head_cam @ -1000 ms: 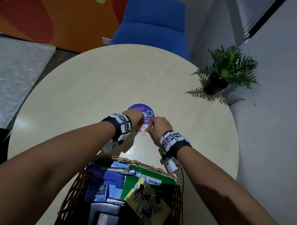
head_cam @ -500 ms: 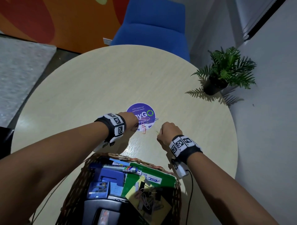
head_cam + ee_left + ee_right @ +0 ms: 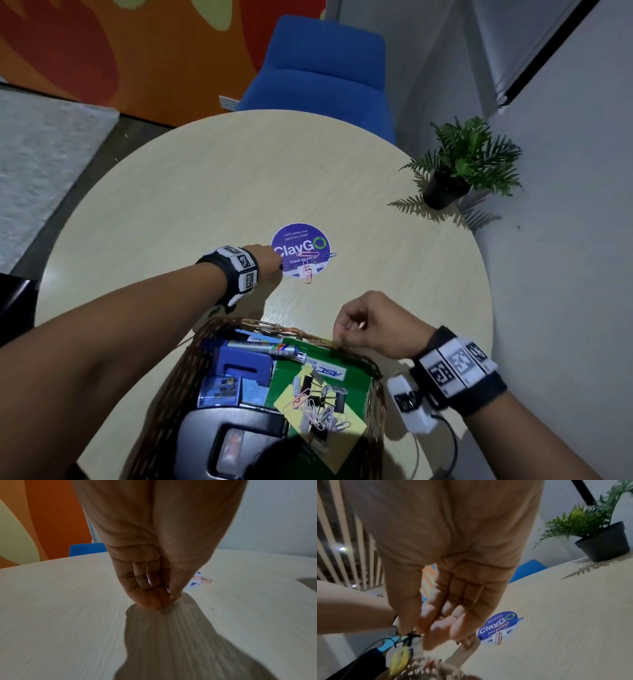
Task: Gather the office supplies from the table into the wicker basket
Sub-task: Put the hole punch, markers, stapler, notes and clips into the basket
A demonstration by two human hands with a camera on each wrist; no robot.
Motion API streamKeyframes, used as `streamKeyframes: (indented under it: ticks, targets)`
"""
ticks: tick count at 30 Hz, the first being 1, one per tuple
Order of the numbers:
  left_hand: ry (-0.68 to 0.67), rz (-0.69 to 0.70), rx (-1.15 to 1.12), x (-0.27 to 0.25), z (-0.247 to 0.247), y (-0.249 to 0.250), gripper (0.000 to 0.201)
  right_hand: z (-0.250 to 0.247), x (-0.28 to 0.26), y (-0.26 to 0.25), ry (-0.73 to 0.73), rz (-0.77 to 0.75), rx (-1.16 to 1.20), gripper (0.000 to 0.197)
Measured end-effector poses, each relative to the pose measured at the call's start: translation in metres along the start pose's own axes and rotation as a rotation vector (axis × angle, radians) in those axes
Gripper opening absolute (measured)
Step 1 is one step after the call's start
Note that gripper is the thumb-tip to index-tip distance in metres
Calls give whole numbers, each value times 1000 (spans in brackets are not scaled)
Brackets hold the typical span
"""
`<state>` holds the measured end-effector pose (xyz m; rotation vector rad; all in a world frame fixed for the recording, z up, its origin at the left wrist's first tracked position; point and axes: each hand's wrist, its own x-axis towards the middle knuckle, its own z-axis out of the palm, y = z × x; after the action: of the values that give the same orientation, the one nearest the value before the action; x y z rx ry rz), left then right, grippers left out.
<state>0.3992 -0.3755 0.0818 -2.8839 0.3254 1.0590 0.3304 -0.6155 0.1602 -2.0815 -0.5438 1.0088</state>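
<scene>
Right hand over far rim of wicker basket: fingers curled, thumb and forefinger pinched together; anything between them too small to tell. Left hand on table, fingertips bunched and pressed down, apparently pinching a small clip. Just beyond that pinch, loose paper clips lie on the purple sticker.

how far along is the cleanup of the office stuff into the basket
Mostly done: the wicker basket already holds a marker, folders and clips. The right hand is at its rim, fingers pinched; the left hand is at the table. Paper clips remain on the sticker.
</scene>
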Motion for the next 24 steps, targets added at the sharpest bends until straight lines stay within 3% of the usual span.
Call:
streamKeyframes:
  ticks: [3,8,11,15,19,22,24]
  targets:
    - [77,21,-86,-20,-12,-2,19,6,-9,7,16,4,-62,7]
    - [190,239,-361,-69,-31,6,14,-9,26,32,340,64,-111,5]
    - [157,387,-457,-105,-22,24,10,-14,69,44,431,153,-182,7]
    - [44,567,-468,-138,-2,45,17,-8,115,38,377,194,-268,11]
    - [60,553,-471,-142,4,40,22,-1,140,28,298,215,-408,16]
    - [155,443,-505,-134,-4,23,26,3,150,29,288,252,-438,33]
    - [210,377,-536,-128,-10,11,27,3,152,30,287,261,-426,32]
